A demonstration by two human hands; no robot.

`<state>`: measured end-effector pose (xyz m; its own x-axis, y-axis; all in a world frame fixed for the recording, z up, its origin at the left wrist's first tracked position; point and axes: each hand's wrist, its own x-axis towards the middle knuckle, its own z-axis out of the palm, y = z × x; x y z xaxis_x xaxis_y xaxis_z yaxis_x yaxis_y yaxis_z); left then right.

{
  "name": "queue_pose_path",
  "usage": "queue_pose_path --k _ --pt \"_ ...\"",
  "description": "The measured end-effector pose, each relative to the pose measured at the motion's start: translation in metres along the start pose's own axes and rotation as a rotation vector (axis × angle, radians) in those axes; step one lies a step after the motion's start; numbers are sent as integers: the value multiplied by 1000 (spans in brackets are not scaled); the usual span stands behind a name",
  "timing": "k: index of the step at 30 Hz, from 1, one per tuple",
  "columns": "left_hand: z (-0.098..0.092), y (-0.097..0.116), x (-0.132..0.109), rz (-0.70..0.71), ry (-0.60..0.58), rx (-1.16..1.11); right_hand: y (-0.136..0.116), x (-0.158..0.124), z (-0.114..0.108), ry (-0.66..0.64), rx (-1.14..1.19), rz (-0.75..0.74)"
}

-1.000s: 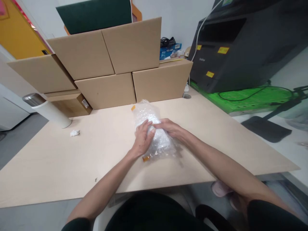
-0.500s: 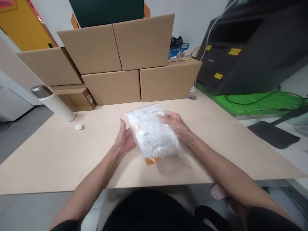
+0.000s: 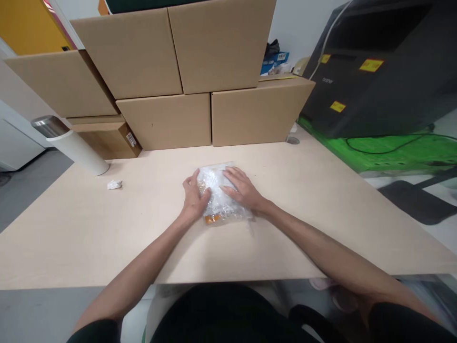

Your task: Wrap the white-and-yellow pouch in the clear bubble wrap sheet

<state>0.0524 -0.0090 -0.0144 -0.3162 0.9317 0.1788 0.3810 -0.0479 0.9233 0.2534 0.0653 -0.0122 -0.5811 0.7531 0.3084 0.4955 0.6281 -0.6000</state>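
A clear bubble-wrap packet (image 3: 223, 213) with whitish contents and a small orange patch at its near left corner lies flat on the table, a little right of the middle. My left hand (image 3: 194, 196) grips its left edge, the thumb on top and the fingers along the side. Across the packet's right part rests my right hand (image 3: 243, 191), palm down, with fingers stretched out and the thumb apart. What is inside the wrap cannot be made out.
Cardboard boxes (image 3: 164, 123) are stacked along the table's back edge. At the back left a white bottle (image 3: 80, 152) with a metal cap stands beside a crumpled white scrap (image 3: 114, 184). A large dark machine (image 3: 357, 95) is at the right, above a green surface (image 3: 385, 155).
The packet has come down from the air onto the table and now lies flat. My right hand has flattened onto its top; my left thumb has moved from the side onto the packet.
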Motion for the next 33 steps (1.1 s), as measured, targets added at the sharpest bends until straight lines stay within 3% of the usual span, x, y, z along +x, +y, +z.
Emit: queue_pose_path --k 5,11,19,25,30,33 --pt "-23 -4 10 169 -322 457 14 -4 -20 -309 -11 35" --pt "-36 -2 19 267 -499 614 23 -5 -30 -415 -26 -23" --pt "-41 -9 24 259 -621 585 25 -8 -26 -415 -38 -19" --pt "-43 -9 23 268 -677 708 25 -12 -25 -413 -60 -40" --pt "-40 -13 22 334 -668 778 28 -14 -21 -402 -81 -57" --pt "-38 -11 22 301 -663 797 26 -12 -19 -398 -99 -33"
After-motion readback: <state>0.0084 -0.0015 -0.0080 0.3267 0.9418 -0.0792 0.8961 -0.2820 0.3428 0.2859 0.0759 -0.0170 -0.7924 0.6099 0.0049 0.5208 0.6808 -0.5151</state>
